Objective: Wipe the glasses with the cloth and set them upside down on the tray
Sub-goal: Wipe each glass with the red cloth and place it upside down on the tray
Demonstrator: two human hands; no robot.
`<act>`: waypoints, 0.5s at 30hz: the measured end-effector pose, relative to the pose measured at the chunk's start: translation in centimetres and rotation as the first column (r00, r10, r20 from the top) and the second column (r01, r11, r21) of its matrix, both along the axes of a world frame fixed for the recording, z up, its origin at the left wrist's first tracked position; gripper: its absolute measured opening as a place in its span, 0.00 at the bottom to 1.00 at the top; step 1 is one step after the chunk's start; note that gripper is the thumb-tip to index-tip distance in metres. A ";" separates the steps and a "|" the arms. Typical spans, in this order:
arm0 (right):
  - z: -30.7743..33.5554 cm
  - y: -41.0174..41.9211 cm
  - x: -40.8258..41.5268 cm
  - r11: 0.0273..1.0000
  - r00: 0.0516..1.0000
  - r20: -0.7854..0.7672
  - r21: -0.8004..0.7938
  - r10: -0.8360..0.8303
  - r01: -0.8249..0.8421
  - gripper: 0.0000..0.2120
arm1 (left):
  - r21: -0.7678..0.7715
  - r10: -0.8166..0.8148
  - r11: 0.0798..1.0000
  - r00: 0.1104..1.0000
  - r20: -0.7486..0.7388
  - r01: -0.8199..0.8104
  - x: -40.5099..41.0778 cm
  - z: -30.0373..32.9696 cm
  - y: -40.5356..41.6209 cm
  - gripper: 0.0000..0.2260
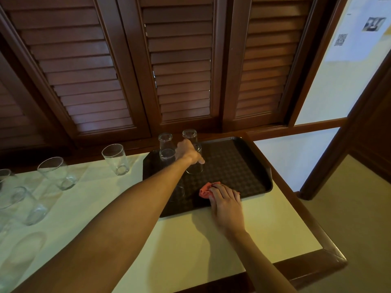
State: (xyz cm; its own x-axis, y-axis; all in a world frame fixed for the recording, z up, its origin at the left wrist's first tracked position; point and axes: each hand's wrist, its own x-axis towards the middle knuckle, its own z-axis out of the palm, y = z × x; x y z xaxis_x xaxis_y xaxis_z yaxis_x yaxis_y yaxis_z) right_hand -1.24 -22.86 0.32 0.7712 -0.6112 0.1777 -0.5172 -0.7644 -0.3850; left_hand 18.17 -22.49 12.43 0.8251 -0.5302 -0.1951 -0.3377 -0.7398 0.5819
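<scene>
The left hand grips an upturned glass, setting it rim-down on the dark tray. The right hand rests on the tray's near edge, closed around the red cloth. 3 more inverted glasses stand behind, perhaps another under the forearm. At least 4 upright glasses wait left, so roughly half remains. The tray sits on a pale tabletop with a wooden edge, below brown louvred shutters.

Dining-room sideboard, louvred shutters, tray
</scene>
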 end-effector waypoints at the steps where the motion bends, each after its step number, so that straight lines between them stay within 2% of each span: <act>1: 0.0 0.0 0.0 1.000 1.000 -0.001 -0.001 0.001 -0.001 0.20 | -0.001 -0.001 1.000 1.000 0.000 0.001 0.0 -0.1 0.0 0.34; 5: 0.1 0.0 -0.1 1.000 1.000 0.001 0.000 0.002 -0.002 0.20 | -0.010 -0.016 1.000 1.000 0.010 0.016 0.0 -0.2 0.2 0.36; 10: 0.1 0.0 -0.1 1.000 1.000 0.007 -0.008 0.002 -0.001 0.20 | -0.060 -0.070 0.996 0.997 0.032 0.071 0.1 1.4 1.2 0.44; 11: 0.0 0.0 -0.1 1.000 1.000 0.010 -0.025 -0.002 0.002 0.19 | -0.119 -0.056 0.991 0.996 0.065 0.063 0.2 2.0 1.9 0.42; 15: -0.3 0.1 -0.3 0.984 0.996 0.077 -0.171 -0.035 0.047 0.15 | -0.369 0.085 0.929 0.970 0.230 0.006 1.3 4.2 6.9 0.21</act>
State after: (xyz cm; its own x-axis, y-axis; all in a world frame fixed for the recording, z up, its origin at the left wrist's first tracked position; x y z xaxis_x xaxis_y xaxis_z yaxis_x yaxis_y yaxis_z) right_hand -1.50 -22.77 -0.02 0.7270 -0.5973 0.3386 -0.5247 -0.8014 -0.2871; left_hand 19.43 -15.62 16.60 0.8446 -0.4926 0.2097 -0.4744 -0.5071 0.7196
